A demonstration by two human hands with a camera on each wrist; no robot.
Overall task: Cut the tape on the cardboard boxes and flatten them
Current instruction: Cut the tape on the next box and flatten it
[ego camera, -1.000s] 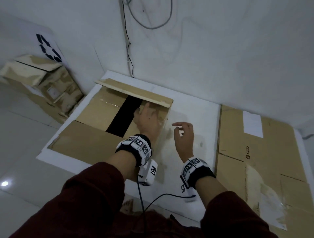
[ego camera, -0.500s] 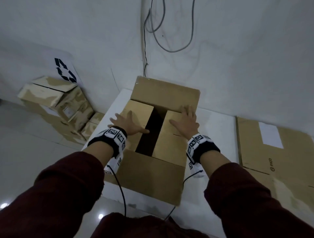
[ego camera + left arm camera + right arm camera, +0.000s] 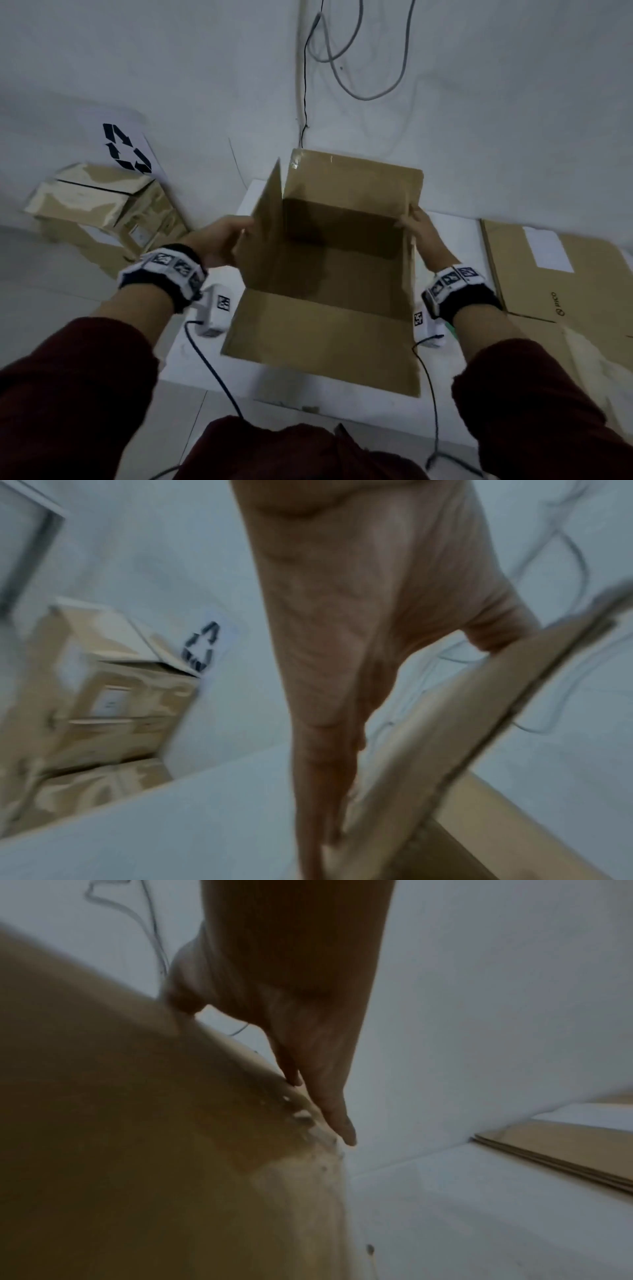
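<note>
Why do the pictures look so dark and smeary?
The head view is dim and bluish, with the open box shadowed inside and the wall lines bent by the wide lens. The left wrist view is streaked by motion blur around the left hand. The right wrist view is darkest, with brown cardboard smeared beside the right hand.

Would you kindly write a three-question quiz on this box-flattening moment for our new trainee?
1. True or false: the open box has its flaps standing up.
2. Where does each hand sit? A) both inside the box B) left hand on the left flap, right hand on the right wall C) both on the flattened cardboard
3. Fill in: the sign on the wall shows a ____ symbol.

Key: 1 true; 2 B; 3 recycling.
</note>
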